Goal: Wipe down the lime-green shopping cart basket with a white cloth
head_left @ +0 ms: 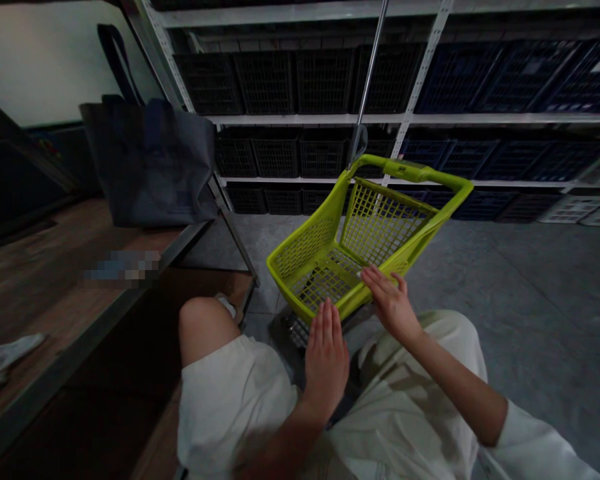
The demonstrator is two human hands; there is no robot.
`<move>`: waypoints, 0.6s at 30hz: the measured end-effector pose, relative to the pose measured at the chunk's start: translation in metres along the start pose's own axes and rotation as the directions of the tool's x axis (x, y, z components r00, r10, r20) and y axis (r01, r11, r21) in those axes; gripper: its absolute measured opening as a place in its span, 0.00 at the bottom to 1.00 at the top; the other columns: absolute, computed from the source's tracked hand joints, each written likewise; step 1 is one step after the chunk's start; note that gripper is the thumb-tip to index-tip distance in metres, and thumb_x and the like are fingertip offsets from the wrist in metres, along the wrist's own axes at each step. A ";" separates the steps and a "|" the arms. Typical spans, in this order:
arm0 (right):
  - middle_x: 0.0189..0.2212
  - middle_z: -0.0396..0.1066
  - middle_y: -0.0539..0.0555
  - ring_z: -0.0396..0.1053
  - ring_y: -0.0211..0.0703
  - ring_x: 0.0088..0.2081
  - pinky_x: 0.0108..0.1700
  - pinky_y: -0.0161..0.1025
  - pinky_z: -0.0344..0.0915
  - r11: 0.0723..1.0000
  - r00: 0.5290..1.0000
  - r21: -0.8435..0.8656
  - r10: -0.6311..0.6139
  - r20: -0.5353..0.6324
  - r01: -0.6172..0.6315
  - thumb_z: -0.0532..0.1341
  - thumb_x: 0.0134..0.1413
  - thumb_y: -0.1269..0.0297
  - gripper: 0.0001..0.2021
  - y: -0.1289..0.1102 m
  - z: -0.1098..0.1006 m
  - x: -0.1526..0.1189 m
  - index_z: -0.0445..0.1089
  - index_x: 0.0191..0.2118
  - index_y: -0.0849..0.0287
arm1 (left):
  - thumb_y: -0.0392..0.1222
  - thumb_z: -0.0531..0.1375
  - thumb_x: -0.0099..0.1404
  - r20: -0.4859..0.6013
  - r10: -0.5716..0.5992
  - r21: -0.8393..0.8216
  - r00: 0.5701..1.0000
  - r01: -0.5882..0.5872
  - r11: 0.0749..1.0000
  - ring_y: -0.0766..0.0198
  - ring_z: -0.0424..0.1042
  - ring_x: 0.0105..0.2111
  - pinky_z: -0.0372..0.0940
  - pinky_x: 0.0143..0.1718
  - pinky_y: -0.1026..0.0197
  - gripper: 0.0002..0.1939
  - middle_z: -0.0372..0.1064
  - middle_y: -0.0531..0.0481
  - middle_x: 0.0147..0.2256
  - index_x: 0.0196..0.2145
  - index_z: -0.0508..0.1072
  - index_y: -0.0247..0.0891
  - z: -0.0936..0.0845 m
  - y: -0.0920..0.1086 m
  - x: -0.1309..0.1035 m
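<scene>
A lime-green plastic shopping cart (307, 250) with lattice walls stands right in front of my knees. Its handle (415, 172) points away from me, toward the shelves. My left hand (327, 353) reaches to the cart's near rim, back of the hand up, fingers straight and side by side. Over the right side of the rim lies my right hand (390, 300), fingers stretched out and thumb apart. A small pale spot shows at its fingertips; I cannot make out what it is. Neither hand is wrapped round the rim.
A wooden bench (100, 320) with a metal edge runs along the left, bearing a dark grey tote bag (150, 167) and a white crumpled item (10, 357). White shelving (300, 120) holds black crates (270, 83) and blue crates (460, 77). A metal pole (373, 63) rises behind the cart.
</scene>
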State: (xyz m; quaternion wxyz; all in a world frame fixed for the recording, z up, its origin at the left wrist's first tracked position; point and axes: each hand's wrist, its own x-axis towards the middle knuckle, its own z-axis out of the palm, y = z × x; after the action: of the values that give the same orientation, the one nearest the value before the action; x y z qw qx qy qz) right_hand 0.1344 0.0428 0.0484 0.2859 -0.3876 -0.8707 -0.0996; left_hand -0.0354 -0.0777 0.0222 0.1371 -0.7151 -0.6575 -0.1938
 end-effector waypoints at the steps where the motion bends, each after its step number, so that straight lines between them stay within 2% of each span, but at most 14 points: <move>1: 0.63 0.65 0.61 0.58 0.48 0.67 0.65 0.54 0.46 0.999 0.999 0.038 -0.039 0.029 0.038 0.48 0.64 0.75 0.29 -0.018 0.002 -0.004 0.53 0.69 0.55 | 0.35 0.53 0.68 -0.004 -0.003 -0.003 1.000 0.003 1.000 0.48 0.48 0.70 0.57 0.67 0.47 0.37 0.47 0.32 0.70 0.70 0.45 0.23 0.000 0.000 0.000; 3: 0.64 0.64 0.60 0.57 0.46 0.67 0.66 0.54 0.44 0.988 0.989 0.101 -0.127 0.081 0.119 0.48 0.64 0.76 0.30 -0.044 0.003 -0.010 0.52 0.70 0.54 | 0.35 0.53 0.68 -0.014 -0.013 -0.013 1.000 0.013 1.000 0.50 0.48 0.70 0.57 0.67 0.47 0.37 0.47 0.33 0.70 0.71 0.43 0.25 0.001 0.000 -0.001; 5: 0.63 0.65 0.59 0.58 0.46 0.66 0.66 0.55 0.42 0.978 0.977 0.120 -0.183 0.109 0.170 0.47 0.63 0.76 0.31 -0.046 0.002 -0.011 0.50 0.70 0.52 | 0.35 0.53 0.68 -0.018 -0.015 -0.020 1.000 0.014 1.000 0.51 0.48 0.70 0.57 0.67 0.47 0.38 0.48 0.34 0.70 0.71 0.41 0.26 0.001 -0.001 -0.001; 7: 0.62 0.66 0.58 0.61 0.46 0.65 0.66 0.57 0.42 0.983 0.981 0.091 -0.165 0.100 0.157 0.47 0.62 0.77 0.32 -0.021 -0.001 -0.006 0.51 0.70 0.50 | 0.35 0.53 0.68 -0.014 -0.006 -0.014 1.000 0.006 1.000 0.51 0.48 0.70 0.57 0.66 0.47 0.39 0.47 0.34 0.70 0.71 0.40 0.26 0.000 -0.001 0.000; 10: 0.62 0.67 0.59 0.62 0.50 0.64 0.65 0.60 0.41 1.000 1.000 0.001 -0.009 0.020 0.009 0.49 0.63 0.76 0.30 0.027 -0.005 0.005 0.54 0.69 0.50 | 0.35 0.54 0.68 -0.003 -0.003 0.007 1.000 0.003 1.000 0.50 0.47 0.70 0.58 0.66 0.47 0.39 0.46 0.33 0.70 0.71 0.40 0.24 -0.001 0.000 0.000; 12: 0.62 0.67 0.59 0.62 0.52 0.65 0.64 0.61 0.42 0.995 0.994 -0.030 0.098 -0.037 -0.099 0.49 0.63 0.75 0.29 0.035 -0.005 0.008 0.56 0.68 0.52 | 0.35 0.54 0.68 0.004 -0.005 0.010 1.000 0.005 1.000 0.49 0.47 0.70 0.58 0.66 0.47 0.38 0.46 0.33 0.70 0.70 0.43 0.22 -0.001 0.001 0.000; 13: 0.62 0.67 0.60 0.61 0.53 0.65 0.64 0.61 0.43 0.991 0.991 -0.028 0.126 -0.046 -0.127 0.49 0.62 0.75 0.29 0.029 -0.004 0.008 0.56 0.67 0.53 | 0.35 0.54 0.68 0.006 -0.004 0.008 1.000 0.004 1.000 0.48 0.48 0.70 0.57 0.66 0.47 0.38 0.46 0.33 0.70 0.70 0.44 0.22 0.000 0.001 0.000; 15: 0.62 0.66 0.61 0.60 0.52 0.65 0.65 0.59 0.43 0.994 0.994 0.015 0.107 -0.020 -0.107 0.49 0.61 0.76 0.30 -0.001 0.000 0.004 0.55 0.68 0.54 | 0.35 0.54 0.68 0.004 -0.004 -0.002 1.000 0.004 1.000 0.48 0.48 0.70 0.57 0.66 0.47 0.36 0.47 0.33 0.70 0.70 0.46 0.22 0.001 0.001 0.000; 18: 0.63 0.65 0.61 0.58 0.48 0.67 0.66 0.55 0.43 0.991 0.995 0.121 -0.072 0.072 0.063 0.49 0.60 0.76 0.32 -0.045 0.001 -0.005 0.53 0.69 0.55 | 0.34 0.53 0.68 -0.018 -0.012 -0.021 1.000 0.011 1.000 0.50 0.50 0.69 0.57 0.66 0.47 0.35 0.50 0.34 0.69 0.70 0.47 0.25 0.002 -0.001 0.000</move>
State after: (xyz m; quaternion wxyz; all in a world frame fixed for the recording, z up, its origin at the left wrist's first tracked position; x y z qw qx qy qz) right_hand 0.1033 0.0098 0.0470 0.2713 -0.3438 -0.8980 -0.0425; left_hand -0.0358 -0.0767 0.0209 0.1345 -0.7109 -0.6582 -0.2079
